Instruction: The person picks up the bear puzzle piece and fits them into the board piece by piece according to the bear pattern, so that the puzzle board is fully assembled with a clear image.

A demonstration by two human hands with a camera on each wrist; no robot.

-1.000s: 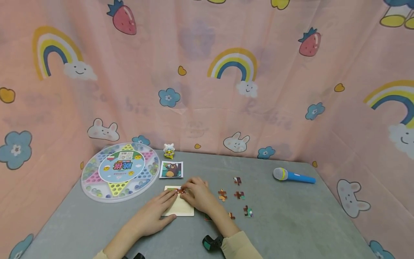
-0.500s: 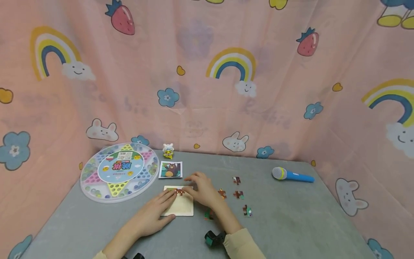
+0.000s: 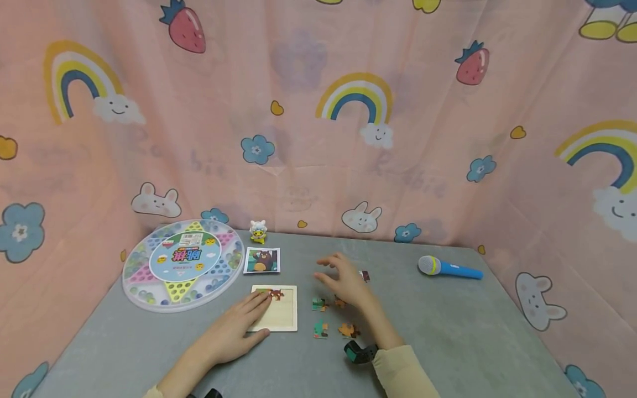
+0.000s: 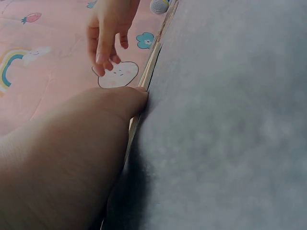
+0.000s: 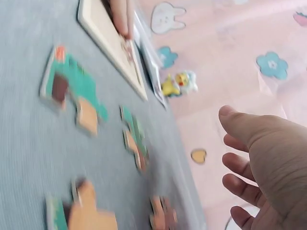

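My left hand (image 3: pixel 234 326) rests on the left side of a pale wooden puzzle tray (image 3: pixel 282 319), fingers extended over its upper part. Beside those fingertips lies a brown puzzle piece (image 3: pixel 277 295) inside the frame. Farther right, my right hand (image 3: pixel 345 281) hovers over the loose pieces, its fingers loosely bent and nothing between them, as the right wrist view also shows. Under and before it lie a green piece (image 3: pixel 320 329), an orange-brown piece (image 3: pixel 349 330), a green-brown piece (image 3: pixel 319 304) and a dark piece (image 3: pixel 365 276); the hand and forearm partly cover this area.
Behind the tray lies a bear picture card (image 3: pixel 262 260), with a small figurine (image 3: pixel 258 231) beyond it. A round Chinese checkers board (image 3: pixel 184 290) stands at left. On the right is a blue toy microphone (image 3: pixel 460 271). A pink patterned curtain (image 3: pixel 298 182) borders the table.
My right hand has left the tray and moved right over the loose pieces, uncovering several near the tray. The left hand has stayed on the tray.
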